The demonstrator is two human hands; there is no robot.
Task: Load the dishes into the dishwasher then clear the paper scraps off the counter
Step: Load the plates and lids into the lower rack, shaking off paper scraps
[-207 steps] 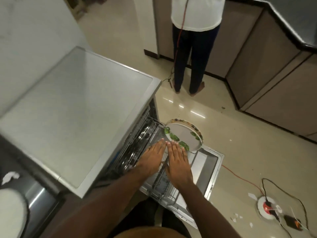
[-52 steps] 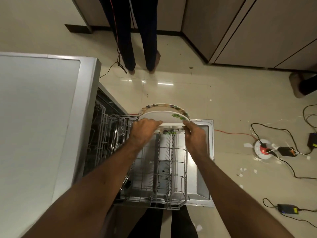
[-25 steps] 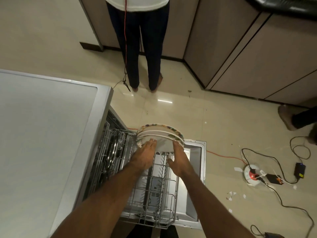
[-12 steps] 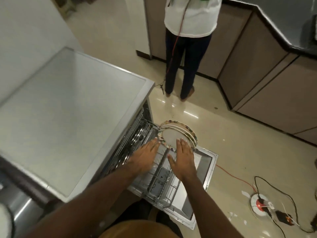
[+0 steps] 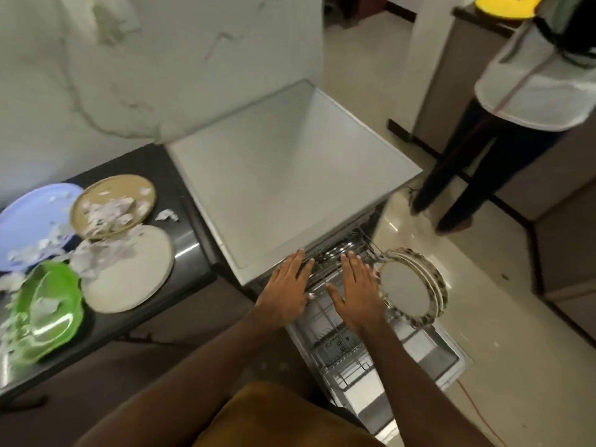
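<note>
Patterned-rim plates (image 5: 409, 287) stand on edge at the far end of the pulled-out dishwasher rack (image 5: 342, 346). My left hand (image 5: 287, 291) and my right hand (image 5: 358, 291) hover flat over the rack, fingers straight, holding nothing, just left of the plates. On the dark counter (image 5: 190, 240) at the left lie a blue plate (image 5: 29, 214), a tan plate (image 5: 113, 204), a white plate (image 5: 135, 275) and a green bowl (image 5: 48, 304), with paper scraps (image 5: 106, 214) strewn over them.
The grey dishwasher top (image 5: 290, 175) fills the middle. Its open door (image 5: 432, 353) lies low over the tiled floor. A person (image 5: 503, 130) in a white shirt stands at the right by brown cabinets (image 5: 567, 227). An orange cable (image 5: 477, 411) runs across the floor.
Both hands have come off the plates and moved left over the rack. The view has swung left, bringing the counter with its dishes and scraps into sight.
</note>
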